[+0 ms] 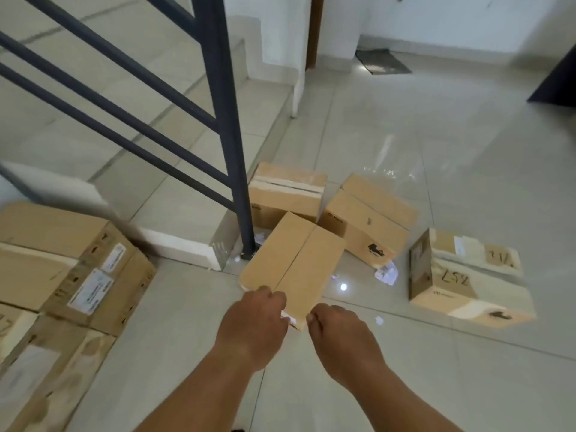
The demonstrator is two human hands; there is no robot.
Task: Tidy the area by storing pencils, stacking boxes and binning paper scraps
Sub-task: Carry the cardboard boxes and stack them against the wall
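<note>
Box (293, 266) near edge between hands, apparently gripped.

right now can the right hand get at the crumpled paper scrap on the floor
Probably yes: the right hand sits at the near box, and bare floor lies between it and the paper scrap.

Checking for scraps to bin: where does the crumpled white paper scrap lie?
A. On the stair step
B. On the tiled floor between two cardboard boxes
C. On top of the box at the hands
B: the crumpled white paper scrap lies on the tiled floor, between the tilted cardboard box and the handwritten-marked cardboard box.
</note>
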